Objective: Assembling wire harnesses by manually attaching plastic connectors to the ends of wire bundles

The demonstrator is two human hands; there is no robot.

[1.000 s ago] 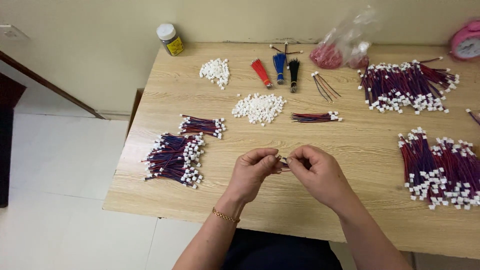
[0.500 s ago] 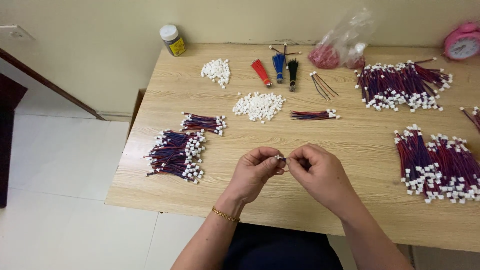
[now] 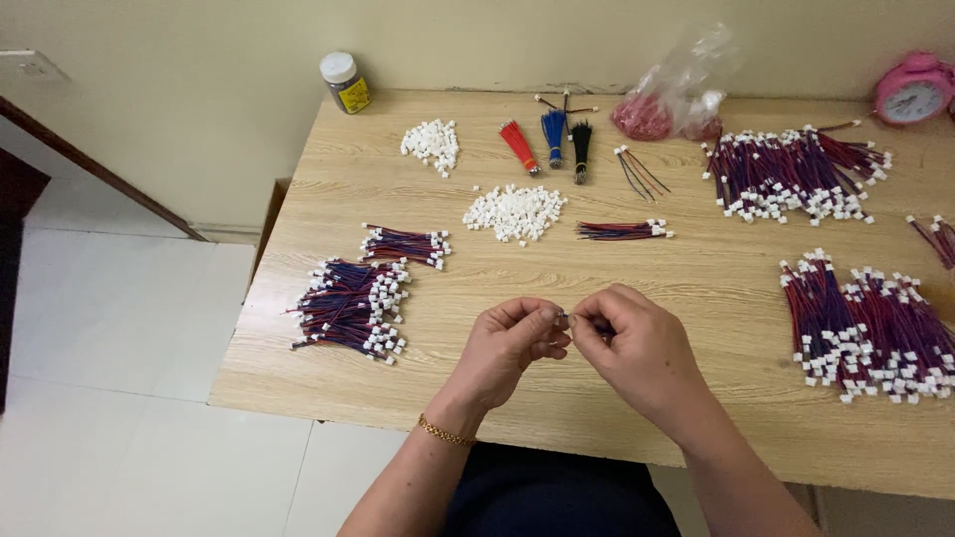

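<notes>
While both pinch it over the worktop [image 3: 696, 298], a small white connector [image 3: 564, 319] sits between left hand [image 3: 507, 348] and right hand [image 3: 637, 348] fingertips.

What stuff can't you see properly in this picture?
Head view only:
- The tiny piece between the left hand and right hand: fingertips cover it, too small.
- Pink clock: cut by the right edge.
- Wire bundle: cut by the right edge.
- Plastic bag: crinkled film blurs its reddish contents.
</notes>
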